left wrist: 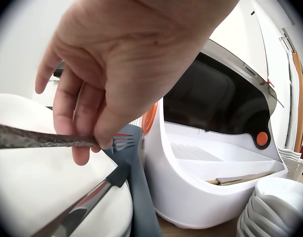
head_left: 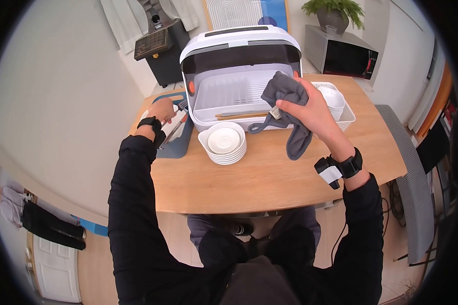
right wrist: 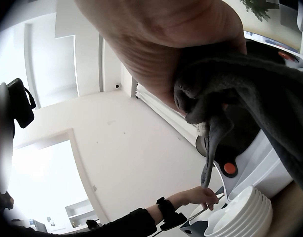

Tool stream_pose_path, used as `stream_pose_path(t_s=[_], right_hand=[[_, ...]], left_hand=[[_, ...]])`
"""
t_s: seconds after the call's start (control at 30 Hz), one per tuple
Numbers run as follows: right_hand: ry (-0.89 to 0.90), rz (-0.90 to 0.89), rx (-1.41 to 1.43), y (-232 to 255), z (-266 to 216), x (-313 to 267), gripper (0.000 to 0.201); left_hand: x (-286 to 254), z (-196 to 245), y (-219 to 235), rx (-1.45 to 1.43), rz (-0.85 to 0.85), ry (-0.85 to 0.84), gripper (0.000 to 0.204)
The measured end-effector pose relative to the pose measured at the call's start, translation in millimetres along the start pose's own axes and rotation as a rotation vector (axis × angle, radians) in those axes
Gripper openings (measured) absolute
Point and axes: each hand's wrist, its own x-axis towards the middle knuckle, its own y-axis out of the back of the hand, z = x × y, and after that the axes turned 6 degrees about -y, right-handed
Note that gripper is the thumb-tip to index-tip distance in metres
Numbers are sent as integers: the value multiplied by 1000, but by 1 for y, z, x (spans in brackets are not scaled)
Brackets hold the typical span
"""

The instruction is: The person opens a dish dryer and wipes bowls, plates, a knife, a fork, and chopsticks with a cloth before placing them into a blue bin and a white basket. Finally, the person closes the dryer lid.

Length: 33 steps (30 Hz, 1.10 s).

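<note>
My left hand (head_left: 160, 110) is over a blue-grey tub (head_left: 180, 148) at the table's left. Its thumb and fingers pinch a fork (left wrist: 47, 140) by the handle, the tines pointing toward the dish cabinet. Beneath the fork, white plates (left wrist: 47, 180) stand in the tub, and a second metal utensil (left wrist: 85, 210) with a dark section lies across them. My right hand (head_left: 314, 111) grips a bunched dark grey cloth (head_left: 285, 91) in front of the cabinet's right side. One end of the cloth and a loop hang down from the fingers.
The white dish cabinet (head_left: 204, 118) has its dark lid raised; chopsticks (head_left: 244, 116) lie along its front. A stack of white bowls (head_left: 223, 147) stands before it. To the right is a white basket (head_left: 347, 121) with more bowls, and behind it a microwave (head_left: 341, 53).
</note>
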Motion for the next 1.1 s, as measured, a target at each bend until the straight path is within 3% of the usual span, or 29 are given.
stream_pose_path(t_s=[0.23,0.43,0.73,0.97,1.07,1.1], right_hand=[[10,-23,47,1,3,0,60],[-36,-29,30,-3,4,-1,61],[-2,41,14,-4,13,5,65],[-47,180,125,3,24,17,65],[-73,270,92,1,24,19,61],[-72,292,60,1,27,21,59]], left_hand=[[17,-10,-18,-1,-48,-9,21],[31,-29,-28,-76,-82,-133,22],[16,-25,-24,-106,-128,-153,32],[-27,-6,8,-34,177,-202,29],[-47,19,7,83,493,-392,25],[-66,47,21,45,378,-286,21]])
